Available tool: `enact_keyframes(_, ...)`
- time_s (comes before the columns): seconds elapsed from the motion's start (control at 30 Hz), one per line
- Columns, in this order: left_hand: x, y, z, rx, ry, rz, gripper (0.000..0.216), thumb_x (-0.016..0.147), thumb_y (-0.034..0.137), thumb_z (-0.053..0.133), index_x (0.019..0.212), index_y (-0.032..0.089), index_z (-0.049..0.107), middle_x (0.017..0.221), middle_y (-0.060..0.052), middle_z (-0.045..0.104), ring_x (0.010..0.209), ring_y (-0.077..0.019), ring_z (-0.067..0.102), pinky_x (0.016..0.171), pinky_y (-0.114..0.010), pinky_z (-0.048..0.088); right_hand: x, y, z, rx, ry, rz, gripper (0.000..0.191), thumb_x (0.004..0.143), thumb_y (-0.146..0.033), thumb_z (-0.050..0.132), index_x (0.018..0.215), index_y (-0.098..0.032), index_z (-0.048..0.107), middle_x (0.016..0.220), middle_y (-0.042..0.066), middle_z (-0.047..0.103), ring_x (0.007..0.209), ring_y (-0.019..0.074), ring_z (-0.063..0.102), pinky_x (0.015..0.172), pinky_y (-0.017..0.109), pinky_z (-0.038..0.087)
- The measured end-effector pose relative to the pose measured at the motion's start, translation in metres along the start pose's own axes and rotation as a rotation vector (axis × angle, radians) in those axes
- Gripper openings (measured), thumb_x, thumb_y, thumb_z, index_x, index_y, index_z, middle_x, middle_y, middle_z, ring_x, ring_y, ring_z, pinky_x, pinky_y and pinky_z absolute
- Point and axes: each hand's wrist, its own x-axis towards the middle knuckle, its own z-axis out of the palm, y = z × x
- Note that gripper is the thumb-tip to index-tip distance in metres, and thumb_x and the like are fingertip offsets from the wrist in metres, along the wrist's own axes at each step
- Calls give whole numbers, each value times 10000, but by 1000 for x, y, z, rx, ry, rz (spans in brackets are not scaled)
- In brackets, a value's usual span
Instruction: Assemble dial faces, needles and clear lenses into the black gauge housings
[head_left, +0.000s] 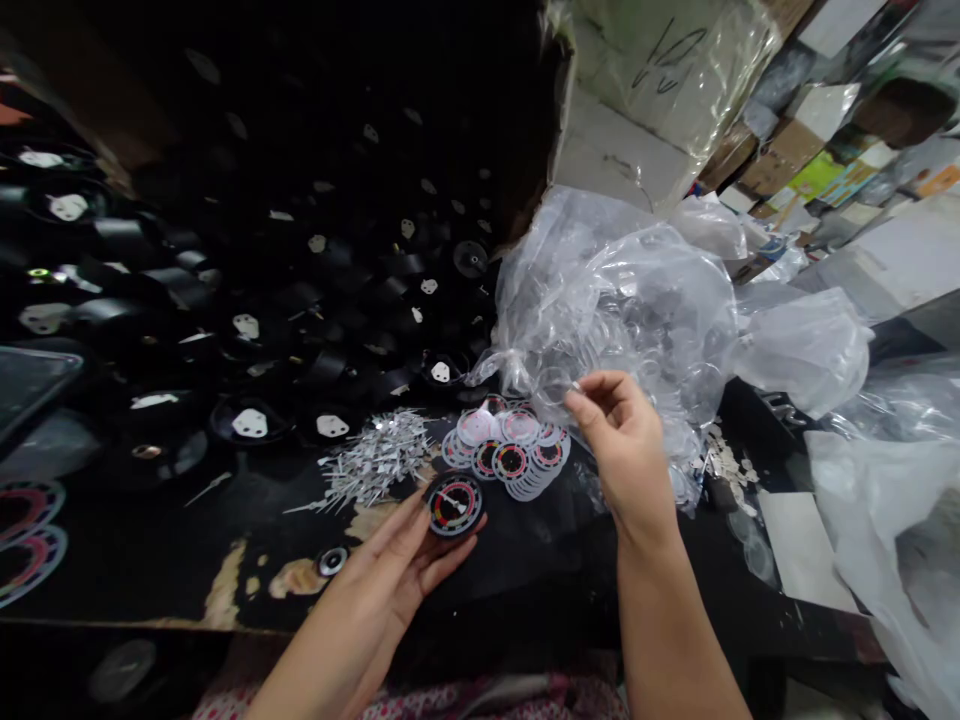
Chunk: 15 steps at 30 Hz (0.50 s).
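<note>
My left hand (pixel 390 570) rests low on the black worktable (pixel 225 540) and holds a round black gauge body (pixel 454 504) with a coloured dial and a white pointer. My right hand (pixel 626 450) is raised to the right of it, thumb and forefinger pinched on a thin clear round lens (pixel 559 385) at the mouth of a clear plastic bag (pixel 622 290). Between the hands lies a pile of printed dial faces (pixel 510 445). A heap of small silver pointers (pixel 375 455) lies to the left of the dials.
A big dark heap of black gauge housings (pixel 247 300) with white backs fills the left and back. More plastic bags (pixel 885 520) and cardboard boxes (pixel 787 150) crowd the right. A small metal ring (pixel 331 561) lies by my left wrist. Coloured dial sheets (pixel 26 545) sit far left.
</note>
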Motion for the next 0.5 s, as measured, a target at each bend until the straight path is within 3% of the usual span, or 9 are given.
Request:
enact_keyframes(0.07,-4,5,5,-13,-23,-41,323,863,463,720,1109,260,772,1204,-69,779,1083,-279,739,951,-420,606,-22,-5,13,26,-214,43,151,864,-279,667,1004,-222,660,842,-2,639,745,140,598,714,285,518)
enact_keyframes(0.13,-6,9,10,-20,-20,-41,325,861,505,706,1073,270,778,1192,-58,784,1090,-282,738,937,-424,610,-42,-6,26,-45,-374,-6,192,902,-210,625,1079,-228,698,920,21,662,847,154,634,812,304,531)
enact_keyframes(0.23,-6,10,12,27,-8,19,360,770,526,787,1037,285,788,1241,-48,766,1163,-301,704,927,-398,612,-59,-6,36,-196,-435,-149,268,945,-181,580,1163,-242,724,1178,78,610,980,162,629,925,322,511)
enact_keyframes(0.3,-7,8,9,101,-9,67,389,728,485,833,1071,307,787,1288,-36,745,1191,-302,689,925,-375,611,-61,-6,36,-233,-440,-188,251,965,-218,579,1164,-252,729,1239,85,566,1004,160,620,936,311,499)
enact_keyframes(0.4,-10,4,3,271,-43,152,414,762,427,815,1162,328,768,1320,-26,728,1240,-294,659,984,-370,576,-58,-7,37,-243,-409,-164,209,1007,-320,534,991,-209,711,994,50,620,911,161,620,824,277,484)
enact_keyframes(0.5,-14,0,3,416,-63,219,392,797,396,777,1182,324,766,1294,-26,741,1281,-299,627,1036,-378,536,-57,-5,45,-363,-312,-221,373,1055,-329,374,750,-205,550,700,-1,543,677,147,539,681,279,401)
